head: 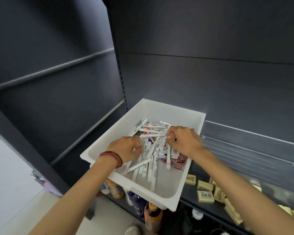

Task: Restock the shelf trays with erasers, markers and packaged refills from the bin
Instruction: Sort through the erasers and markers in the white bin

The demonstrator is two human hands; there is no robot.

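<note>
A white plastic bin (163, 109) rests on the dark shelf, holding a heap of white markers (151, 155) and red-and-white packaged refills (178, 162). Both hands are inside it. My left hand (126, 148), with a red beaded bracelet at the wrist, lies on the markers with its fingers curled into the pile. My right hand (182, 139) pinches the end of a white marker at the top of the heap. Cream erasers (205, 196) with barcodes lie on the shelf to the right of the bin.
Clear acrylic shelf trays (251, 150) stand at the right, behind the erasers. Bottles (153, 216) crowd the lower shelf under the bin. Dark shelf panels and rails rise at the left and back. Pale floor shows at the lower left.
</note>
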